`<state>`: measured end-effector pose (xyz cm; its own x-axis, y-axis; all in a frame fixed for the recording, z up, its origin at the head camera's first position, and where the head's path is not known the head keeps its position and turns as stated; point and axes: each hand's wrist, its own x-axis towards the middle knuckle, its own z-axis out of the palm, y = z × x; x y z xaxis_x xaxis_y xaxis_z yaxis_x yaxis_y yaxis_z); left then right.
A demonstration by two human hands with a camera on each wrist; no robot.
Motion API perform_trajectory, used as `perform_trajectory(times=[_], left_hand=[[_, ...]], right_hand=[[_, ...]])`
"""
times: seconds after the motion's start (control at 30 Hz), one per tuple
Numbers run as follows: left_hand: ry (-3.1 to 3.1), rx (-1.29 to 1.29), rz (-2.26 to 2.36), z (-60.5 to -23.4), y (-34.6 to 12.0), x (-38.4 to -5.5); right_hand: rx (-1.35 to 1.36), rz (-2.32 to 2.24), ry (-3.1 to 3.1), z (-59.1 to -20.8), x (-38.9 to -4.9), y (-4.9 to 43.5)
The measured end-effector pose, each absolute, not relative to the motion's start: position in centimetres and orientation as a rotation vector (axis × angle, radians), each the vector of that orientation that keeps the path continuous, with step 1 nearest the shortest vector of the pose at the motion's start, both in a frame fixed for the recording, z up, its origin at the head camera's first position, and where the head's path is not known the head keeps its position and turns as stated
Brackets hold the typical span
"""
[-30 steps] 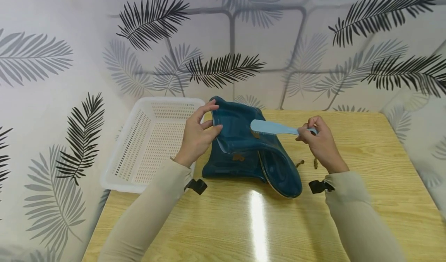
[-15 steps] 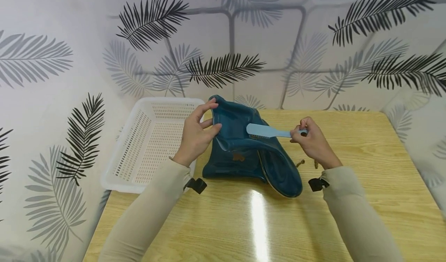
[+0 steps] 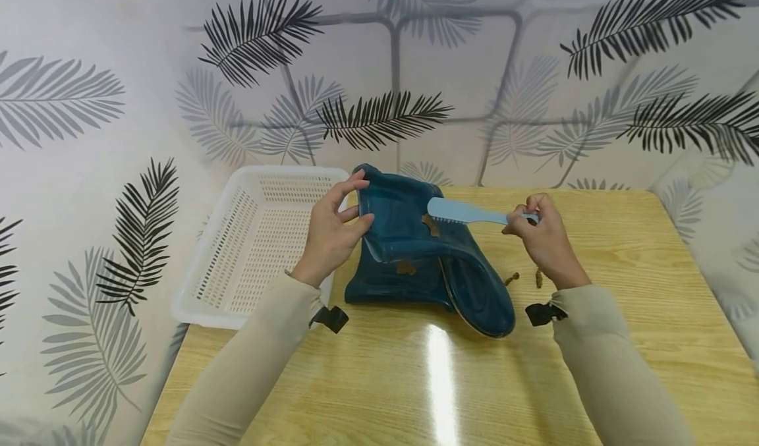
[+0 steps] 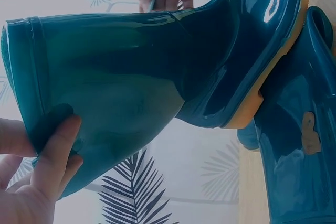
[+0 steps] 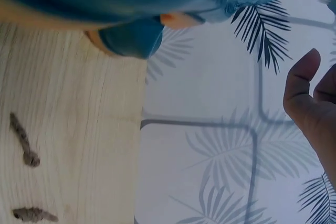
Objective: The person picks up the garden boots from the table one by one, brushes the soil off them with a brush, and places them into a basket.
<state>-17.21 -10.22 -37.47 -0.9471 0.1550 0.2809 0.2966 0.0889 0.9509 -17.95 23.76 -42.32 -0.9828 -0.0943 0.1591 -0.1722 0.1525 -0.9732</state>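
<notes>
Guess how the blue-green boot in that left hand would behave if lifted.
The boot probably flexes, as its shaft shows soft folds. Its glossy surface may make it slippery. The foot end could droop, given its thick-looking sole.

The boots (image 3: 397,212) look rubbery and glossy, the brush (image 3: 459,211) plastic.

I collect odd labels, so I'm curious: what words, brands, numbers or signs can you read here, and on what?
None can be read in any view.
Boots: no lettering shows; the brown patches form no letters.
Brush: no print shows.
Basket: only holes, no writing.
Wall: leaf prints and lines, no text.
Black wrist pieces: too small and dark to tell.
</notes>
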Motion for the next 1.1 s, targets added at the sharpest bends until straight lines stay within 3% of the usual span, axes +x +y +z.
perform_trajectory(times=[0.43, 0.9, 1.1], left_hand=[[-2.232, -0.478, -1.948, -37.7, -10.2, -17.0], [-2.216, -0.479, -1.958, -38.0, -10.3, -17.0], [-2.214, -0.471, -1.954, -37.9, -10.3, -17.0]], right_hand=[[0.374, 1.731, -2.542, -42.4, -18.3, 22.5], [0.251, 1.910, -2.281, -42.1, -18.6, 22.9], [0.333, 1.831, -2.409, -42.6, -18.7, 22.6]])
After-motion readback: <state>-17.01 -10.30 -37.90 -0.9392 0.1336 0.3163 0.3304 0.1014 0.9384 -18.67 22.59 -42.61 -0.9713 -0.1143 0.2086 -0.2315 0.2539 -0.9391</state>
